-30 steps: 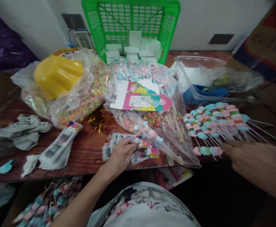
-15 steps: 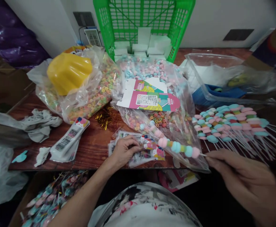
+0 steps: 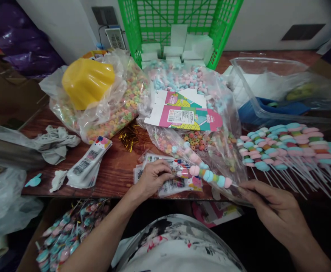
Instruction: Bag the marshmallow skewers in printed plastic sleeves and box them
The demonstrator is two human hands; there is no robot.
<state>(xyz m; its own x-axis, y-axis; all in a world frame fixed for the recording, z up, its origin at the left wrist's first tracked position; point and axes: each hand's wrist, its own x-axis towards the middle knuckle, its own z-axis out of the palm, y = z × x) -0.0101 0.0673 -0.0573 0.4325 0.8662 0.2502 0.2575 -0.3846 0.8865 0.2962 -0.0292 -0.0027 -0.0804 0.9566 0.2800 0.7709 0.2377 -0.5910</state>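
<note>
Candy skewer (image 3: 211, 176) has moved left, near wrappers (image 3: 173, 186) (bag (image 3: 230, 122) behind holds candy rings (image 3: 194, 140)).

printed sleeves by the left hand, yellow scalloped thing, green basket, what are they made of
Printed sleeves: likely thin, glossy plastic film; clear margins show around the print. Yellow scalloped thing: probably plastic, smooth and shiny, with highlights along its folds. Green basket: seemingly moulded plastic, fairly smooth; uniform colour, lattice walls.

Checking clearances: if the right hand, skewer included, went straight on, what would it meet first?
Likely the sleeves by the left hand: the skewer in the right hand points at them, though depth is unclear.
</note>
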